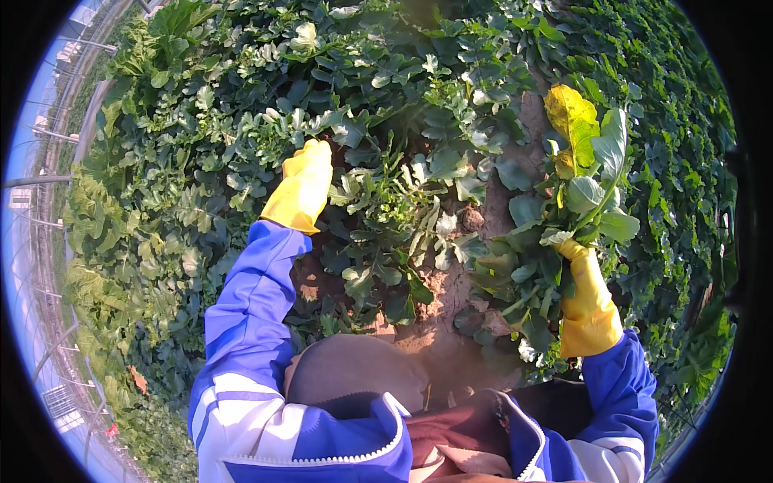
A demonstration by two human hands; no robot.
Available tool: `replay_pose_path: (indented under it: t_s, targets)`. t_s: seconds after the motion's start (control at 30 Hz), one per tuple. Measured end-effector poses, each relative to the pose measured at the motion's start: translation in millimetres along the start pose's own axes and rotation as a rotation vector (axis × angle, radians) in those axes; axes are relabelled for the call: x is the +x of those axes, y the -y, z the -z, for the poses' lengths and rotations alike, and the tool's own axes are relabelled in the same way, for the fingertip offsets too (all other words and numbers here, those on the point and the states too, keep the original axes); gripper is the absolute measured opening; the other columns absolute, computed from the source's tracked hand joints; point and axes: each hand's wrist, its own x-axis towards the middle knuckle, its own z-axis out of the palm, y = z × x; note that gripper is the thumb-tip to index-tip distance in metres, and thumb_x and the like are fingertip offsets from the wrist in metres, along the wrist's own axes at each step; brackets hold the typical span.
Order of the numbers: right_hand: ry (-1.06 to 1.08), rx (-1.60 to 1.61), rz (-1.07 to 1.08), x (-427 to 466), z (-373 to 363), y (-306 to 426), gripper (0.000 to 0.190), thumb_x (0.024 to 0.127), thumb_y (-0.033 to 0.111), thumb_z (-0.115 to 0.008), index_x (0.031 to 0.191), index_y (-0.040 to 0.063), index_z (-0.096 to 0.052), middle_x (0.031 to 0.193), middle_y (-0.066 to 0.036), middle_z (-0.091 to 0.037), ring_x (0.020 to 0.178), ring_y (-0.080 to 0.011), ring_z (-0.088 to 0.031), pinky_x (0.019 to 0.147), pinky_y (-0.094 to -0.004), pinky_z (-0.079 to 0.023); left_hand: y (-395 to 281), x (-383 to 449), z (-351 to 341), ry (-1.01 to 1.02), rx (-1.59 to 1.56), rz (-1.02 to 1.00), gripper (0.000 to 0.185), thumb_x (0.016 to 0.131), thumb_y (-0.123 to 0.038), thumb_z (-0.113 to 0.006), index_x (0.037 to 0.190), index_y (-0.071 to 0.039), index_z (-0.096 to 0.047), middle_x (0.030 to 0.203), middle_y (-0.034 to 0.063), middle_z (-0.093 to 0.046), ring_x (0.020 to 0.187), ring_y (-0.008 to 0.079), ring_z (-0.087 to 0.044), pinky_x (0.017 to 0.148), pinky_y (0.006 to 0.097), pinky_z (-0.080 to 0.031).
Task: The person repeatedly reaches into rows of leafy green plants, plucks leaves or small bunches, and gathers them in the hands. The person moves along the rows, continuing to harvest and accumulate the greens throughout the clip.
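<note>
My left hand (302,187), in a yellow rubber glove, reaches into low leafy green plants (253,133) left of centre. Its fingertips are partly among the leaves, and I cannot tell whether they grip anything. On the right, my right hand (584,290), gloved the same way, is closed around the stems of a bunch of leaves (604,205). A large yellow leaf with brown patches (570,118) stands up from that bunch. More green leaves hang beside the right glove, and some of them may belong to the bunch.
A strip of bare brown soil (447,296) runs between the plant rows, with a clod (473,218) on it. Dense foliage (670,151) covers the right side. Lighter leafy plants (96,284) line the left, beside a curved frame structure. My knee (362,371) is low at centre.
</note>
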Motion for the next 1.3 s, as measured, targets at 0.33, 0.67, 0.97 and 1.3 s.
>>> replay_pose_path:
  t_s: [0.33,0.67,0.97,1.3]
  targets:
    - [-0.073,0.011,-0.097,17.7,1.7,-14.7,0.027,0.091,0.005,-0.064,0.117,0.006,-0.061,0.099,-0.009,-0.069,0.08,-0.0248,-0.07,0.07,-0.0399,-0.06,17.0,130.3,-39.1,-0.087,1.159,-0.401,0.03,0.085,-0.027,-0.072,0.104,-0.005,-0.07,0.096,0.0098,-0.073,0.079,0.0241,-0.071,0.065,0.04,-0.055]
    - [-0.051,0.02,-0.123,9.0,10.8,-11.7,0.026,0.09,0.005,-0.065,0.116,0.007,-0.061,0.101,-0.009,-0.069,0.084,-0.0249,-0.069,0.071,-0.0408,-0.061,19.0,117.0,32.6,-0.112,-0.179,-0.454,0.035,0.095,-0.04,-0.068,0.107,-0.007,-0.075,0.081,0.005,-0.071,0.058,0.0123,-0.059,0.054,0.0293,-0.046]
    - [0.127,-0.001,-0.046,-10.2,5.7,-28.2,0.032,0.092,0.021,-0.069,0.12,0.007,-0.062,0.106,-0.009,-0.07,0.089,-0.025,-0.069,0.077,-0.043,-0.059,-31.8,-152.1,-12.9,0.694,-0.473,-0.742,0.037,0.1,-0.037,-0.061,0.106,-0.002,-0.072,0.073,0.0055,-0.067,0.054,0.016,-0.059,0.053,0.0314,-0.047]
    - [0.035,-0.237,0.325,-63.3,14.9,-47.6,0.028,0.09,0.004,-0.067,0.117,0.004,-0.062,0.105,-0.006,-0.069,0.094,-0.0201,-0.067,0.082,-0.0348,-0.057,-38.0,-299.8,4.5,0.581,0.11,-1.345,0.027,0.089,-0.021,-0.063,0.107,-0.001,-0.06,0.094,0.0217,-0.068,0.083,0.0383,-0.069,0.065,0.0478,-0.054]
